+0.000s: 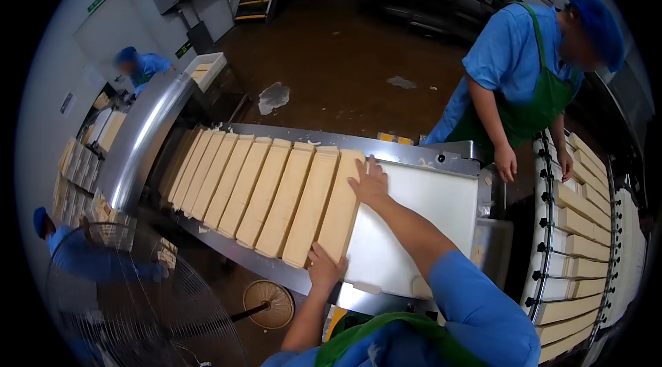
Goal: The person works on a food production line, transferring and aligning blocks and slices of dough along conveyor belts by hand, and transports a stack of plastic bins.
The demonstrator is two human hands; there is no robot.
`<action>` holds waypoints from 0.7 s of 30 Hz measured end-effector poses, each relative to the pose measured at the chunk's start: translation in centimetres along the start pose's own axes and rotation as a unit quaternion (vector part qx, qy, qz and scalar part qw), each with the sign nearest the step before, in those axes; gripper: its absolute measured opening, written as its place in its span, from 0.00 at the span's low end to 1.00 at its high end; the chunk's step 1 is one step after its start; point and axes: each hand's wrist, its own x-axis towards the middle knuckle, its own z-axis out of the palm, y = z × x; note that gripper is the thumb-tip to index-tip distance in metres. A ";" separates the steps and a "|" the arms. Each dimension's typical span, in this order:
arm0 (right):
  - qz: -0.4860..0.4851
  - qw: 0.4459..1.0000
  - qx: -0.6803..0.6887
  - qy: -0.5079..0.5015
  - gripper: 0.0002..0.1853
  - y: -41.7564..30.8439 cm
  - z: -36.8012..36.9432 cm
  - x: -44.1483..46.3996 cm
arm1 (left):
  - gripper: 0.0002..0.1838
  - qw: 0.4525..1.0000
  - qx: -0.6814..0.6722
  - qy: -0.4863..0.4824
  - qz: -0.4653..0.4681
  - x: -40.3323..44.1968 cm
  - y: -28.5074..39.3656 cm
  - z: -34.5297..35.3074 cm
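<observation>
A row of long, pale yellow layered dough strips (267, 195) lies crosswise on the conveyor. My left hand (325, 270) has its fingers closed around the near end of the rightmost dough strip (343, 205). At the far end of that same strip, my right hand (369, 179) grips with its fingers over the corner and top. The strip lies against its neighbour on the left. To its right is the white belt (414, 229), with pale scraps near its front edge.
A curved metal machine hood (148, 143) covers the conveyor's left end. On the right, a co-worker (524, 70) stands by a rack (545, 229) of similar strips. A large fan (148, 305) is at lower left. Two more people are on the left.
</observation>
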 end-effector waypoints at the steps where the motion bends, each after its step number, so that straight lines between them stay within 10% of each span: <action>1: -0.014 1.000 0.017 0.000 0.38 -1.0 0.0 0.9 | 0.54 1.000 0.001 -0.002 0.005 0.1 -0.2 0.2; 11: 0.098 0.995 0.017 -0.033 0.39 -1.6 -2.2 1.7 | 0.54 0.998 0.014 -0.032 0.045 0.2 -0.7 1.1; 21: 0.353 0.933 0.053 0.048 0.49 16.2 -7.1 -9.5 | 0.44 0.971 -0.091 -0.131 0.180 -4.5 9.0 3.6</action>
